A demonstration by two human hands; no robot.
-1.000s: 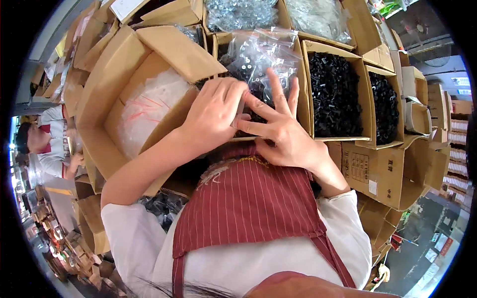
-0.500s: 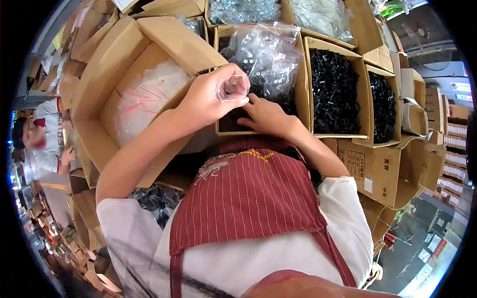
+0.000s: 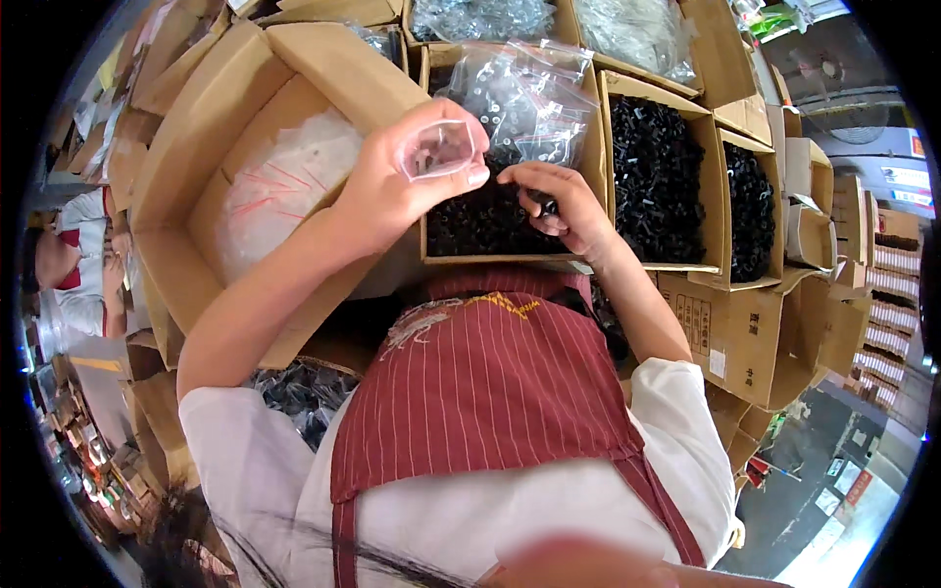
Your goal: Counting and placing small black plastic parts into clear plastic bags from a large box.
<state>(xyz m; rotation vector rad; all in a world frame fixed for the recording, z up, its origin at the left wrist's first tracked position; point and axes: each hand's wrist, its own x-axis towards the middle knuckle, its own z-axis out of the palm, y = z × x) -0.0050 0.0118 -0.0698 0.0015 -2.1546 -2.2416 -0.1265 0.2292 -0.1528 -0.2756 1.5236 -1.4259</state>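
My left hand (image 3: 384, 174) is closed around a small clear plastic bag (image 3: 438, 149), whose round mouth gapes upward; some dark bits show inside. Just right of it, my right hand (image 3: 578, 211) is curled around a few small black plastic parts (image 3: 542, 203), its index finger pointing toward the bag. Below both hands lies a heap of similar black parts (image 3: 470, 223) in a cardboard box (image 3: 490, 260). Zip bags of small parts with white rings (image 3: 524, 108) rest on the far side of that heap.
To the left stands a large open carton (image 3: 181, 186) holding clear bags with red strips (image 3: 274, 196). Boxes of black parts (image 3: 659, 181) stand at the right, and boxes of clear bagged items (image 3: 480, 18) at the back. Another person (image 3: 83, 255) is at the far left.
My right hand has come up out of the black parts heap and moved right, now with black parts in its fingers. My left hand has shifted slightly left and up with the bag.
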